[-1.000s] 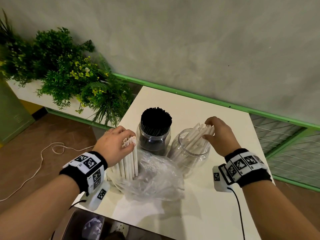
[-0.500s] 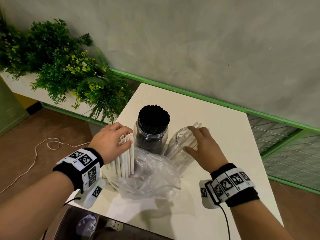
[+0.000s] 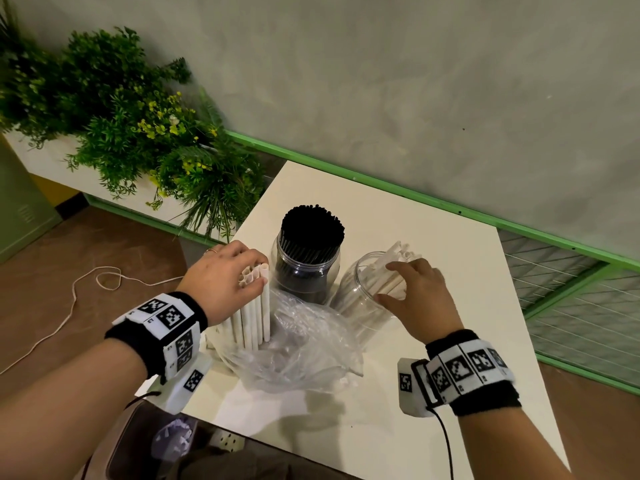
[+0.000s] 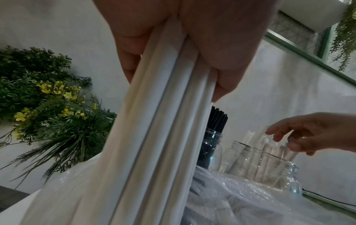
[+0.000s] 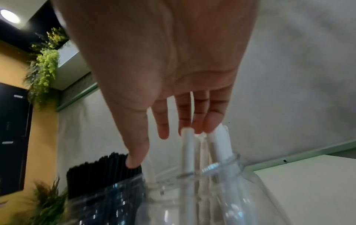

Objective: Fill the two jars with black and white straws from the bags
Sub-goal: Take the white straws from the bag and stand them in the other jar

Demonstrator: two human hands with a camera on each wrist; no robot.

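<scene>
My left hand (image 3: 221,278) grips a bundle of white straws (image 3: 254,313) that stands upright in a crumpled clear plastic bag (image 3: 304,344); the left wrist view shows the fingers curled round the bundle (image 4: 154,137). Behind the bag a clear jar (image 3: 304,268) is packed with black straws (image 3: 311,225). To its right a second clear jar (image 3: 360,299) holds several white straws (image 3: 391,271) that lean right. My right hand (image 3: 415,296) hovers over this jar's mouth, its straight fingers (image 5: 200,115) touching the tips of the straws (image 5: 187,146).
The jars and bag stand on a white table (image 3: 450,278) by a grey wall. Green plants (image 3: 131,133) fill a planter at the left. A white cord (image 3: 86,282) lies on the brown floor. A bin with crumpled plastic (image 3: 173,441) sits below the table's near edge.
My right hand has drawn back from the far rim of the white-straw jar to above its near side, with the fingers spread. My left hand still holds its bundle in the bag.
</scene>
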